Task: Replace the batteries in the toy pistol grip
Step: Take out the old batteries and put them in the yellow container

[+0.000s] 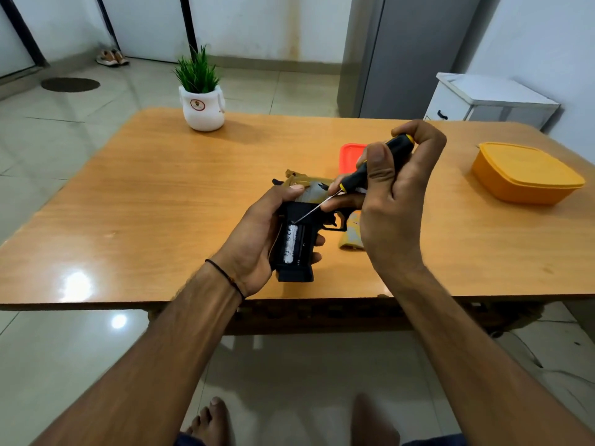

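My left hand grips a black toy pistol grip above the table's near edge. The side of the grip is uncovered and a silver battery shows inside it. My right hand holds a black and yellow screwdriver slanted down to the left. Its thin metal tip touches the top end of the battery. Gold parts of the toy show behind my left fingers.
On the wooden table stand a white pot with a green plant at the back, an orange lidded box at the right, a red lid behind my right hand, and a yellow patterned piece.
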